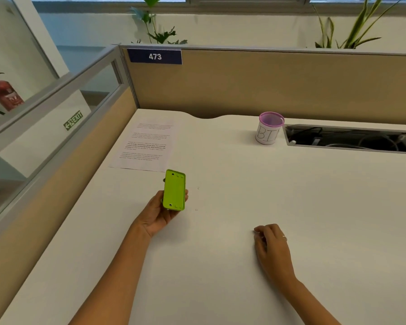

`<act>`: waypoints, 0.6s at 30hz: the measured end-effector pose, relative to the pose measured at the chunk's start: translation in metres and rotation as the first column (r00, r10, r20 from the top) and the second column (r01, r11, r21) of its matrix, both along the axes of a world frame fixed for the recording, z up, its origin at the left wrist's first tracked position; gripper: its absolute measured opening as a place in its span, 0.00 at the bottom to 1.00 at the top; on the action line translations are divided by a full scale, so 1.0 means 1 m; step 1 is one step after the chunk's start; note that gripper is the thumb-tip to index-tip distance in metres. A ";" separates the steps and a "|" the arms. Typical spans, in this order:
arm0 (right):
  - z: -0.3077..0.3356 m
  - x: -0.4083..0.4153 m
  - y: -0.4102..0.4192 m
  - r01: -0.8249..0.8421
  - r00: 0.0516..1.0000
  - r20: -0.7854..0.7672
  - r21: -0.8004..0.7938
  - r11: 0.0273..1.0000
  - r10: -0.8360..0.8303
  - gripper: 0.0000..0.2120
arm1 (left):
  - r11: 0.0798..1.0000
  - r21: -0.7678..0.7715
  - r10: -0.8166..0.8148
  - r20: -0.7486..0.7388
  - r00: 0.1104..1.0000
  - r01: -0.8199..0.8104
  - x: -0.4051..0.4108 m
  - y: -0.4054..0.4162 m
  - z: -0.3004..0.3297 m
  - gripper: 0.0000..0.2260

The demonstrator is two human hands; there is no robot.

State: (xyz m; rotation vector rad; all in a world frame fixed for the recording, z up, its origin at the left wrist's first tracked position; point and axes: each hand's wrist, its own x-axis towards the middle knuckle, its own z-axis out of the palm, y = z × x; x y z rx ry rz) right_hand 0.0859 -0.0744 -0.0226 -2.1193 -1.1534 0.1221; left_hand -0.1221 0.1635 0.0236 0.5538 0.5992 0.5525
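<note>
My left hand (158,213) holds a small bright green rectangular object (174,190) upright above the white desk (220,266), fingers and thumb curled round its sides. The object's flat face shows small holes near its ends. My right hand (271,246) rests on the desk to the right, fingers loosely curled, with nothing visible in it. A ring shows on one finger.
A printed sheet of paper (148,144) lies at the desk's far left. A white cup with a purple rim, lettered "BIN" (268,129), stands at the back. Right of it is an open cable tray (352,140). Beige partitions (267,83) close the back and left.
</note>
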 end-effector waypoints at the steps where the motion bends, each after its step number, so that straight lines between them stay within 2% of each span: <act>1: 0.000 0.000 0.000 0.004 1.000 0.001 -0.002 1.000 -0.004 0.06 | 1.000 0.023 -0.009 -0.015 1.000 0.009 0.000 0.003 0.000 0.17; 4: -0.002 0.000 0.002 0.026 1.000 0.004 -0.017 1.000 -0.026 0.06 | 0.989 0.144 -0.005 -0.106 0.994 0.021 0.001 0.016 0.005 0.13; 8: -0.003 0.001 0.008 0.059 0.998 -0.007 -0.059 0.997 -0.059 0.07 | 0.949 0.305 0.047 -0.367 0.929 0.073 0.006 0.043 0.010 0.11; 13: 0.001 0.000 0.021 0.136 0.991 0.011 -0.133 0.982 -0.135 0.06 | 0.878 0.452 0.217 -0.670 0.710 0.157 0.032 0.078 0.019 0.05; 18: 0.005 -0.001 0.037 0.216 0.976 0.023 -0.189 0.958 -0.215 0.07 | 0.783 0.552 0.338 -0.764 0.550 0.286 0.067 0.105 0.030 0.02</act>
